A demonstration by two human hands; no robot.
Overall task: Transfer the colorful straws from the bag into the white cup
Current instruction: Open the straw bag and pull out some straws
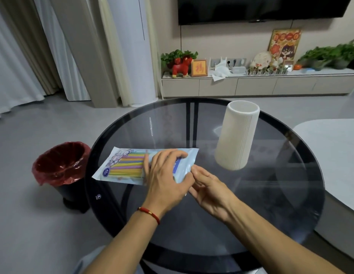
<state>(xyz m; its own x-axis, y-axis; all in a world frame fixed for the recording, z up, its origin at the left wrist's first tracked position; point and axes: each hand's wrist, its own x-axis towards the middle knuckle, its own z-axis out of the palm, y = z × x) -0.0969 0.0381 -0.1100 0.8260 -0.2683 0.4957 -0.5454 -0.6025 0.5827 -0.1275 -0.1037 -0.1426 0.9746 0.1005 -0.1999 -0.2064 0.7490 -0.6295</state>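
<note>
Pressing the bag (132,165) flat, left hand (164,180) spread – right hand (209,190) pinches its corner

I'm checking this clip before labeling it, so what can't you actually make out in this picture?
- Head view: the bag's right end and opening, covered by the left hand.
- What the right hand pinches: too small.
- White cup's inside: hidden by its wall.
- Straws: count unreadable.

We are in a home living room — wall-mounted television (261,8) at upper right, low media cabinet (251,86), curtains (23,56) upper left.
</note>
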